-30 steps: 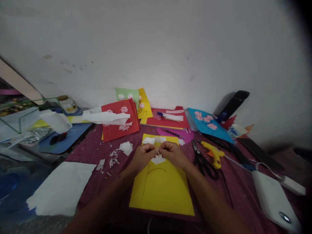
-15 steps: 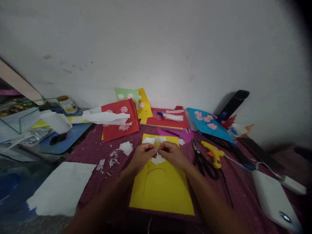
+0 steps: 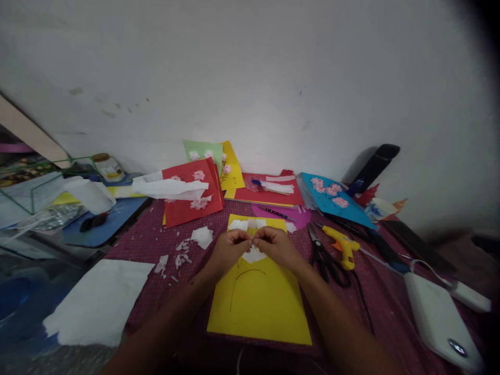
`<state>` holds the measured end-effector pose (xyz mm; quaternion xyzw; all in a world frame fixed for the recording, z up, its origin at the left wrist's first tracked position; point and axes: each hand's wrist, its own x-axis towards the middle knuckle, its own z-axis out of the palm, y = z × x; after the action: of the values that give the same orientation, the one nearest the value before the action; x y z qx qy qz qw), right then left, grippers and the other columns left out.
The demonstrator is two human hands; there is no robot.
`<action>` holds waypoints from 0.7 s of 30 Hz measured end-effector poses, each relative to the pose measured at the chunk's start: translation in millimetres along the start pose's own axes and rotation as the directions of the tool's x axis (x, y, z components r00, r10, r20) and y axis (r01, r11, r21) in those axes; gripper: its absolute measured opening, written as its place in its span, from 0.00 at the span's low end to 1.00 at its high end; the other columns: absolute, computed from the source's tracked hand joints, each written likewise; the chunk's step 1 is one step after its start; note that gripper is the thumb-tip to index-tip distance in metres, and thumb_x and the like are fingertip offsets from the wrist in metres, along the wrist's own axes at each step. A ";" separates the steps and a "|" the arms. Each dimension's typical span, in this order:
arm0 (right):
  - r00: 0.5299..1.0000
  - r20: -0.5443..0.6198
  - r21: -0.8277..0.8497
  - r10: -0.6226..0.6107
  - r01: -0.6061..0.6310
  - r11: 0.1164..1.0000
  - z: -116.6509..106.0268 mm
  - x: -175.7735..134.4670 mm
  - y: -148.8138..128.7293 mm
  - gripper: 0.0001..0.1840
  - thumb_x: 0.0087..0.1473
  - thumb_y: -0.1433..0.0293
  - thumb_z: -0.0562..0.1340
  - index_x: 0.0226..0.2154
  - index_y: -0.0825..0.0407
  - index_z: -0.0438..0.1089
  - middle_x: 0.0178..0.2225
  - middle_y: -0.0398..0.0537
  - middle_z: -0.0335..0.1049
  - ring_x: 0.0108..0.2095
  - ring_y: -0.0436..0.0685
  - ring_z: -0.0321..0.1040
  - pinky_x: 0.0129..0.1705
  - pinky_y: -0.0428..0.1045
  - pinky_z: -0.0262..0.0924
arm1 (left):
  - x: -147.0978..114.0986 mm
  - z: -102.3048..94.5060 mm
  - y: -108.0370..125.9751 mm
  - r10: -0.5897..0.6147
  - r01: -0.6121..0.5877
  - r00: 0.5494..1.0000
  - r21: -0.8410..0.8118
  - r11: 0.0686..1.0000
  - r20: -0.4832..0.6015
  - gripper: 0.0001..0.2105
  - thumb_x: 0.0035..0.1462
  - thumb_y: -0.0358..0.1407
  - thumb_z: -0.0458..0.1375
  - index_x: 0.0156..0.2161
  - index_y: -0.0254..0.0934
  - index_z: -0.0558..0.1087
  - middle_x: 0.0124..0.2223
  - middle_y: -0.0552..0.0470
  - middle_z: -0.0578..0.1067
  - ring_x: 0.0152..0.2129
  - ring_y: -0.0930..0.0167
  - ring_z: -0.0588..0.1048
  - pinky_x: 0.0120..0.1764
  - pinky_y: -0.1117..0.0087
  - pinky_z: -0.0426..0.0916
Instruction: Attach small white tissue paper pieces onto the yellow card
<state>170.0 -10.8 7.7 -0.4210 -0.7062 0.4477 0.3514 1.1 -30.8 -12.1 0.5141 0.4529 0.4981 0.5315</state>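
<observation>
My left hand (image 3: 231, 251) and my right hand (image 3: 276, 247) meet over the upper part of a yellow sheet of card (image 3: 261, 307). Both are closed in a pinch, fingertips almost touching; what they hold, if anything, is too small to make out. Just below the fingertips shows a white piece of tissue paper (image 3: 253, 254); whether it lies on the card or hangs from the fingers I cannot tell. More white tissue pieces (image 3: 239, 225) lie along the card's top edge. A thin curved branch line (image 3: 235, 289) is drawn on the card, left of its middle.
Scissors (image 3: 325, 259) and a yellow glue gun (image 3: 342, 246) lie right of the card, near a white device (image 3: 441, 317). Tissue scraps (image 3: 202, 237) and a large white sheet (image 3: 103, 297) are leftward. Behind stand a red flower card (image 3: 191, 205) and a blue one (image 3: 332, 195).
The fingertips have shifted very slightly in their pinch, and the white bit seen between them before hardly shows now. Everything else has stayed in place.
</observation>
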 end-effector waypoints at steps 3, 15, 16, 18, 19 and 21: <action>1.000 -0.020 -0.011 -0.004 0.004 1.000 -0.4 0.6 -0.2 0.08 0.50 0.67 0.60 0.26 0.55 0.69 0.22 0.41 0.62 0.23 0.48 0.56 0.24 0.43 0.50 | -1.0 0.3 1.2 0.019 -0.019 1.000 0.029 0.999 -0.013 0.05 0.47 0.31 0.59 0.31 0.33 0.75 0.25 0.53 0.74 0.23 0.75 0.70 0.29 0.74 0.64; 0.999 -0.040 -0.017 0.006 -0.006 1.000 -1.2 2.2 0.7 0.08 0.50 0.68 0.59 0.24 0.54 0.67 0.20 0.39 0.60 0.22 0.47 0.53 0.23 0.43 0.48 | -3.3 0.0 1.9 0.067 -0.066 0.998 0.135 0.989 -0.001 0.09 0.50 0.33 0.58 0.36 0.34 0.77 0.28 0.52 0.75 0.25 0.73 0.71 0.31 0.74 0.65; 0.999 -0.036 -0.011 0.008 -0.008 1.000 -1.1 2.1 0.9 0.08 0.50 0.68 0.59 0.24 0.54 0.67 0.20 0.39 0.60 0.21 0.47 0.53 0.23 0.43 0.48 | -3.0 0.1 1.6 0.063 -0.062 0.998 0.121 0.991 -0.001 0.08 0.50 0.33 0.57 0.36 0.34 0.77 0.28 0.52 0.75 0.25 0.73 0.71 0.31 0.74 0.65; 0.999 -0.036 -0.008 0.004 -0.004 1.000 -1.1 1.7 1.5 0.08 0.50 0.68 0.59 0.24 0.54 0.67 0.20 0.39 0.60 0.22 0.47 0.53 0.23 0.43 0.48 | -2.6 0.6 1.7 0.052 -0.051 0.999 0.094 0.994 -0.007 0.08 0.49 0.32 0.58 0.35 0.33 0.77 0.27 0.52 0.74 0.25 0.73 0.71 0.30 0.74 0.65; 0.999 -0.036 -0.008 0.001 -0.001 1.000 -1.0 1.5 1.9 0.08 0.50 0.67 0.59 0.24 0.54 0.67 0.20 0.39 0.59 0.22 0.47 0.53 0.23 0.43 0.48 | -2.5 0.9 2.1 0.045 -0.044 0.999 0.084 0.996 -0.010 0.08 0.49 0.32 0.58 0.34 0.33 0.76 0.27 0.52 0.74 0.24 0.73 0.71 0.30 0.74 0.65; 0.999 -0.033 -0.003 0.001 -0.001 1.000 -1.0 1.2 2.4 0.08 0.50 0.67 0.59 0.24 0.54 0.67 0.20 0.39 0.59 0.21 0.47 0.52 0.22 0.43 0.47 | -2.4 1.2 3.1 0.032 -0.031 0.999 0.071 0.997 -0.012 0.07 0.48 0.32 0.58 0.34 0.33 0.76 0.26 0.52 0.74 0.24 0.73 0.71 0.30 0.74 0.65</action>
<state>171.1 -8.8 6.0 -0.4293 -0.7009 0.4395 0.3624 1.9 -33.4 -9.0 0.5363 0.4657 0.4934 0.5021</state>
